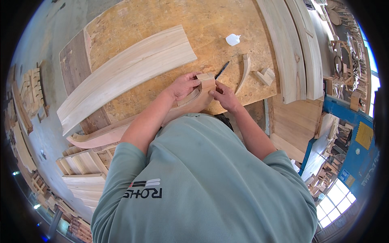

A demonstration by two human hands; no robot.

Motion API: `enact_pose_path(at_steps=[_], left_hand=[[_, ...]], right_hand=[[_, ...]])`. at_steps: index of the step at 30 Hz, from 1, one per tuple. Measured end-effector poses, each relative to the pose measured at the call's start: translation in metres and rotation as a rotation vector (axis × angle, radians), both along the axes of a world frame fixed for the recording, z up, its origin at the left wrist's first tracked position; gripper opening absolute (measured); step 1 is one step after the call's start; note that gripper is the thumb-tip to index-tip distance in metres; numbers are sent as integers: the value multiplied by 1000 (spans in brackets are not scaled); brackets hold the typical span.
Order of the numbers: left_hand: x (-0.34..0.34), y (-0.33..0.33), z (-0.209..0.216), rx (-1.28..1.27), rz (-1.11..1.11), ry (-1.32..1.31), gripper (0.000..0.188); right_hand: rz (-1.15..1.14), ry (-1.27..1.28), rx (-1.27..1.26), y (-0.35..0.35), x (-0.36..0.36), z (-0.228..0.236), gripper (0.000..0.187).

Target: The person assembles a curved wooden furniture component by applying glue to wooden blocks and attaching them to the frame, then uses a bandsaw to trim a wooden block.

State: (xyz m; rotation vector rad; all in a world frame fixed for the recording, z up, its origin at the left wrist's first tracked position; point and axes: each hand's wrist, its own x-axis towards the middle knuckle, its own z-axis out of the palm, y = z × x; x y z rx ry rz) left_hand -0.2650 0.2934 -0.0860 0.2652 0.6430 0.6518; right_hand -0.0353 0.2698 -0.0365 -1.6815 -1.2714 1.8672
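A long curved wooden piece [194, 106] lies along the front edge of the workbench, close to my body, with its far end toward the lower left. My left hand [186, 86] is closed on the left side of its block-shaped upper end. On the other side of that end, my right hand [225, 96] pinches the wood, thumb toward me. A smaller curved strip [189, 98] shows under my left fingers; whether it is joined to the long piece I cannot tell. Just beyond my right fingers lies a dark pen [222, 70].
A wide, bowed wooden panel [129, 71] lies on the workbench [219, 18] at left. A white plastic bottle [233, 39], a slim curved offcut [244, 72] and a notched wood block [265, 75] are at right. Long boards [283, 44] border the bench's right side, near a blue machine [356, 137].
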Motion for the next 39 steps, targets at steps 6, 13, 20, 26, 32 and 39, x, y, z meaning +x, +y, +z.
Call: enact_pose_path(at_steps=[6, 13, 20, 26, 32, 39], left_hand=[[-1, -1, -2, -7, 6, 1, 46], [0, -1, -1, -7, 16, -14, 44], [3, 5, 4, -118, 54, 2, 33], [2, 8, -4, -99, 21, 13, 33], [2, 7, 3, -108, 26, 36, 34], [1, 8, -3, -78, 5, 27, 33]], right_hand=[[-14, 22, -9, 0, -1, -2, 61], [-28, -5, -13, -2, -1, 1, 62], [44, -115, 49, -1, 6, -13, 60], [66, -185, 31, 3, -1, 4, 57], [34, -109, 24, 3, -1, 2, 58], [24, -95, 26, 1, 0, -6, 59]])
